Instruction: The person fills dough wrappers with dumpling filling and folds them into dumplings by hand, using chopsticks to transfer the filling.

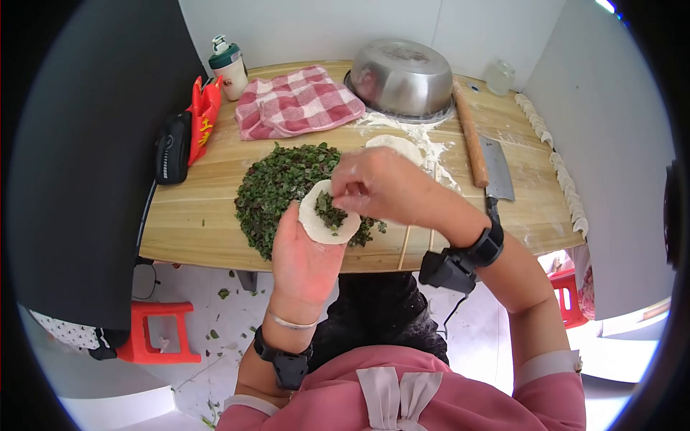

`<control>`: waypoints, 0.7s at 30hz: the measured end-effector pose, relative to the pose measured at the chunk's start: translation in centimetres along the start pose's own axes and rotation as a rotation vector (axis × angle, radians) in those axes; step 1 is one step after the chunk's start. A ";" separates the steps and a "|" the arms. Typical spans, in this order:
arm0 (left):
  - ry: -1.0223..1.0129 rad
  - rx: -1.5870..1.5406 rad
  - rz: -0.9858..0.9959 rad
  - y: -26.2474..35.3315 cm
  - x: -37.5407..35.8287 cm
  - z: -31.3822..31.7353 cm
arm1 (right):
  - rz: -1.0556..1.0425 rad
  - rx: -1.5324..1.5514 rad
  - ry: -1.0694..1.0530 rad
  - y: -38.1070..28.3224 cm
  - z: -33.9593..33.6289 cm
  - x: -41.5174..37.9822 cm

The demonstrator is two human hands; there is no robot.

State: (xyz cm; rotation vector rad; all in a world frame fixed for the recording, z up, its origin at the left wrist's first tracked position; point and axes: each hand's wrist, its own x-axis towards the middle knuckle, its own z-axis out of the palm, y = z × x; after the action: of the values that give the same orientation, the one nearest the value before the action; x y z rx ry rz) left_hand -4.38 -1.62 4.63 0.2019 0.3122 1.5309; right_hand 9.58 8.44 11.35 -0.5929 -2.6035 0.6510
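A round dough wrapper (313, 225) rests on the fingers and palm of my left hand (307, 266), held up at the table's front edge. Chopped greens (329, 212) lie in the middle of the wrapper. Over them is my right hand (374, 183), its fingers pinched together at the greens; its fingertips are partly hidden and slightly blurred. Just behind and to the left spreads a large heap of chopped greens (277, 183) on the table. Another dough wrapper (397, 147) lies beyond my right hand. Chopsticks (405, 248) stick out below my right forearm.
A rolling pin (471, 136) and a cleaver (497, 169) lie right. Farther back are an upturned metal basin (402, 79), a checked cloth (298, 100), a bottle (229, 72) and a glass jar (500, 77). Folded dumplings (568, 190) line the right edge. Red stools (159, 357) stand below.
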 end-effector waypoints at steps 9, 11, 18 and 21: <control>0.022 0.024 0.102 2.1 -1.0 -0.6 | 0.166 -0.403 -0.051 10.3 -0.4 0.0; 0.032 0.029 0.097 2.2 -1.1 -0.5 | -0.021 -0.443 0.025 11.3 0.6 0.0; 0.028 0.046 0.118 2.6 -1.5 -1.0 | 0.270 -0.481 0.017 11.6 0.2 -1.2; 0.036 0.059 0.123 2.7 -1.6 -1.0 | 0.217 -0.361 0.026 14.7 0.3 -1.1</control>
State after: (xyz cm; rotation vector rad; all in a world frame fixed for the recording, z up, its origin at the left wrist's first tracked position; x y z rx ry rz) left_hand -7.28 -3.19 4.66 0.2442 0.3799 1.6499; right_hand 14.77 19.62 3.27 -0.9961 -2.6719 0.2279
